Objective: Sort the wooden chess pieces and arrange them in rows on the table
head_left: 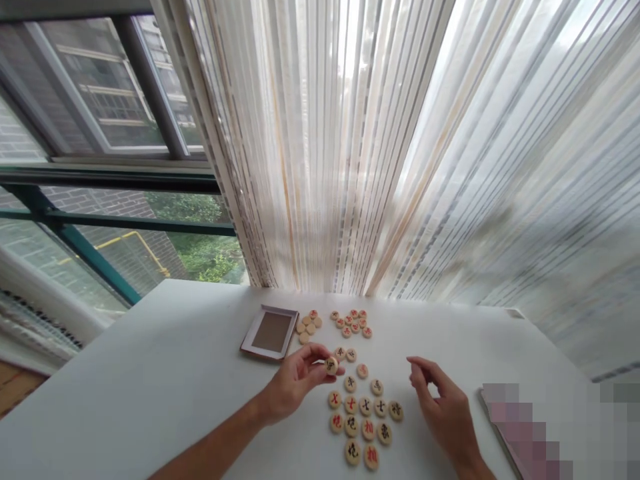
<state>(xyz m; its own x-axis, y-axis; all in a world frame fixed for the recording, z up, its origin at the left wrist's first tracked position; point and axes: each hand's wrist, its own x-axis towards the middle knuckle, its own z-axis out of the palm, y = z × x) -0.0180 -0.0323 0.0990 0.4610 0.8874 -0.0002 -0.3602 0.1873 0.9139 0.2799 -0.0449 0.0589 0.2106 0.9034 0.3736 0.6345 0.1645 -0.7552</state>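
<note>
Clearly, bare room was left along the left edge of the counter point(165, 360). A round, pale piece point(331, 365) with a black character was pinched by the fingers of the left hand point(294, 380) above the counter, near the loose pieces point(366, 406); by the right hand point(449, 408), fingers released, loosely curled, were shown. A shallow box point(253, 331) was set near the far edge, its brown floor exposed.
</note>
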